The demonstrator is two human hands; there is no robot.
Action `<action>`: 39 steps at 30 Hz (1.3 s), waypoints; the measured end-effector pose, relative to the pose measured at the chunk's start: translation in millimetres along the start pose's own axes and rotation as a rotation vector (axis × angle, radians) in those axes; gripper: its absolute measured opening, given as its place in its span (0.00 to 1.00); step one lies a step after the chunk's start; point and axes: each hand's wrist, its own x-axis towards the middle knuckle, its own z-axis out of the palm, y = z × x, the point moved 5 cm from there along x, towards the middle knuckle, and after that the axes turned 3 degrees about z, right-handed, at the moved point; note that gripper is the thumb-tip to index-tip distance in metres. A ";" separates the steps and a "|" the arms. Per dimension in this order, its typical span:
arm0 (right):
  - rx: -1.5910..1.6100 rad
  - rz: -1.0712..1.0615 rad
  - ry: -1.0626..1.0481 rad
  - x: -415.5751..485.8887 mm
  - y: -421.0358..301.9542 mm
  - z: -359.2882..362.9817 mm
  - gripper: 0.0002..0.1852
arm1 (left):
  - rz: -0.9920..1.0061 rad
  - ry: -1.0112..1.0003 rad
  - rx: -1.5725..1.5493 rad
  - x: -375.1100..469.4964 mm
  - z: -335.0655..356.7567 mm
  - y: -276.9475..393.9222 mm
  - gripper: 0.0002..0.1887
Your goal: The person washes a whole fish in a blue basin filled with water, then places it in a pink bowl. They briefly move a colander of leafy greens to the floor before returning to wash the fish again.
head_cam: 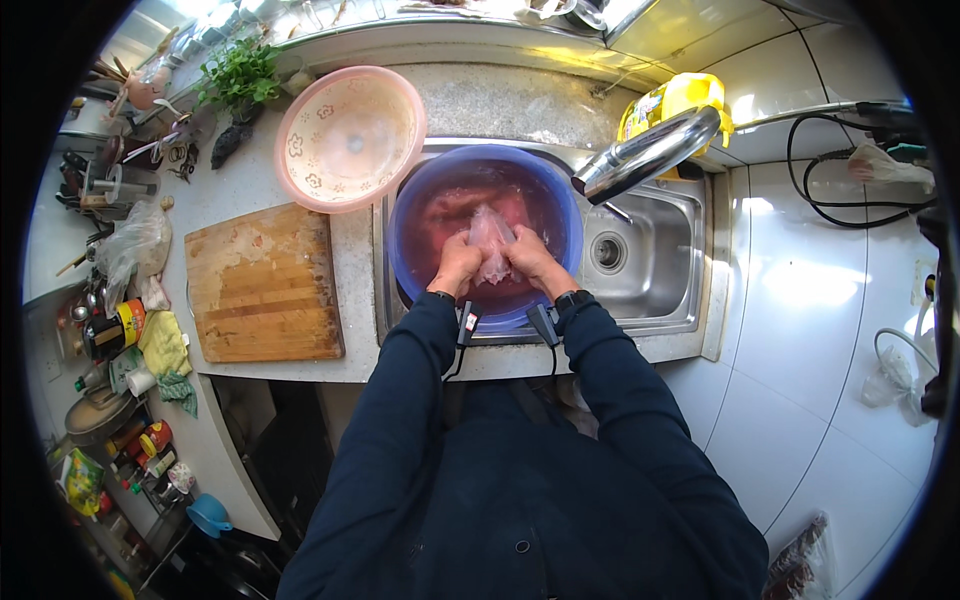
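Observation:
My left hand and my right hand grip a wet, translucent pinkish piece from either side. It looks like a thin plastic bag, but whether anything is inside I cannot tell. Both hands are over a blue plastic basin set in the left bowl of a steel sink. Reddish water fills much of the basin. Behind my hands, a pink-red lump, apparently raw meat, lies partly under the water. Its full shape is hidden.
A chrome faucet reaches over the right sink bowl, in front of a yellow plastic jug. At left are a pink flowered basin, a wooden cutting board, a leafy green plant and a yellow cloth.

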 end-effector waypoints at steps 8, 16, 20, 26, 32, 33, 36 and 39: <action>0.074 0.039 0.046 2.1 1.2 1.0 0.19 | 0.047 0.039 -0.101 12.8 3.3 -10.0 0.11; 0.558 -0.060 0.013 12.8 12.3 -3.6 0.16 | -0.127 0.066 0.064 9.2 -8.2 -17.7 0.13; 0.451 -0.008 0.021 9.9 5.5 -6.5 0.16 | -0.065 0.015 -0.069 2.1 -1.8 -5.7 0.12; 0.123 -0.003 0.065 -5.1 -7.6 -7.8 0.22 | -0.153 -0.042 -0.040 -7.4 2.1 2.5 0.09; -0.145 -0.098 0.224 8.0 -1.4 -11.2 0.32 | -0.069 0.081 -0.101 -2.5 -0.6 -0.5 0.09; -0.143 -0.111 0.230 9.3 -0.5 -10.0 0.33 | -0.030 0.065 -0.076 -0.3 0.2 -1.7 0.09; -0.154 -0.075 0.306 8.9 2.7 -6.5 0.33 | -0.004 0.030 -0.063 4.9 1.2 -8.9 0.11; -0.012 -0.055 0.236 7.6 3.7 -5.9 0.31 | -0.025 0.006 -0.167 6.9 -0.6 -11.8 0.12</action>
